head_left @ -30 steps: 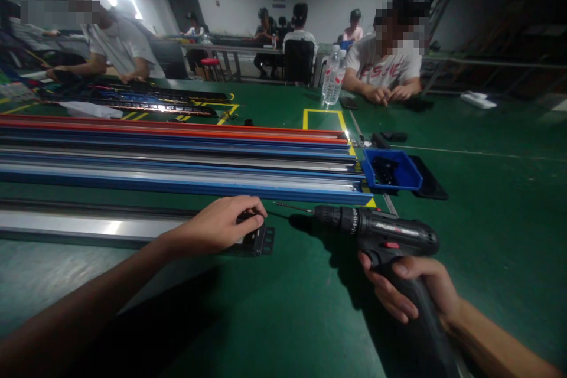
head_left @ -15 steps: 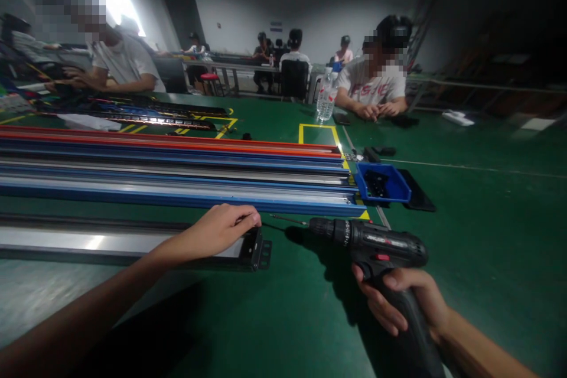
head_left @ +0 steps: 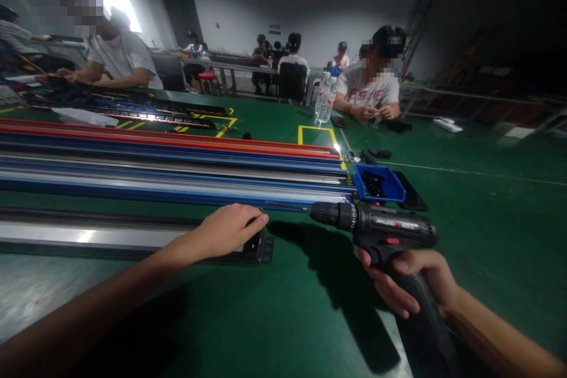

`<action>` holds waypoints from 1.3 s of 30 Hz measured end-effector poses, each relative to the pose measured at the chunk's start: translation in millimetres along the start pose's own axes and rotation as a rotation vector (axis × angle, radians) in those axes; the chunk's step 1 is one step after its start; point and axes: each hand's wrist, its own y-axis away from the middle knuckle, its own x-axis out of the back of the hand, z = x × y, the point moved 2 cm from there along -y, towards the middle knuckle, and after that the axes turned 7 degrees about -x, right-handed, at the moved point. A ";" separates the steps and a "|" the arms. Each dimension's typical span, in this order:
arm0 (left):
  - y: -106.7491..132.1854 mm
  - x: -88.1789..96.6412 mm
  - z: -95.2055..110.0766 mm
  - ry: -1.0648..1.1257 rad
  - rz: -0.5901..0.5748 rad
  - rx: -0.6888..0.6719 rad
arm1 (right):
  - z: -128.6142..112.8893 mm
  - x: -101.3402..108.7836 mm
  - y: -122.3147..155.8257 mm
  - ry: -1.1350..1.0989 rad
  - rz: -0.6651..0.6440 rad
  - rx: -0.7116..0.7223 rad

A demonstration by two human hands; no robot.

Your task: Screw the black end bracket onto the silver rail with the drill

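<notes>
Right hand (head_left: 434, 279) grips the drill (head_left: 390, 228) above the worktop (head_left: 283, 319). Left hand (head_left: 228, 230) — fingers curled, grip unclear — rests on the grey rail (head_left: 101, 238) end; coloured rails (head_left: 177, 184) and blue bin (head_left: 396, 190) lie beyond.

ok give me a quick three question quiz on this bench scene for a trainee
1. What does the right hand hold?
a) a water bottle
b) a power drill
c) a screwdriver
2. True or false: the left hand is on the orange-red rail.
3. Fill in: the open bin with dark parts in it is coloured ____.

Key: 1. b; 2. false, it is at the end of the black-edged bar; 3. blue
</notes>
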 end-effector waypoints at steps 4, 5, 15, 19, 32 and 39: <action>1.0 0.0 1.8 -0.055 -0.017 -0.035 | 1.3 7.6 -8.3 -0.016 -0.016 0.022; 1.1 0.3 2.3 -0.062 -0.020 -0.033 | 3.0 11.2 -9.8 -0.032 -0.019 0.018; 0.3 2.7 3.9 -0.087 -0.090 0.033 | 16.4 36.9 -8.2 -0.095 -0.006 -0.063; 0.2 2.6 4.0 -0.096 -0.104 0.036 | 20.8 36.5 -5.3 -0.115 -0.028 -0.111; -0.3 4.2 4.3 -0.080 -0.116 0.052 | 23.1 40.0 -2.3 -0.056 0.006 -0.129; -0.5 3.2 2.6 -0.084 -0.108 0.024 | 24.6 42.4 -2.3 -0.021 0.015 -0.130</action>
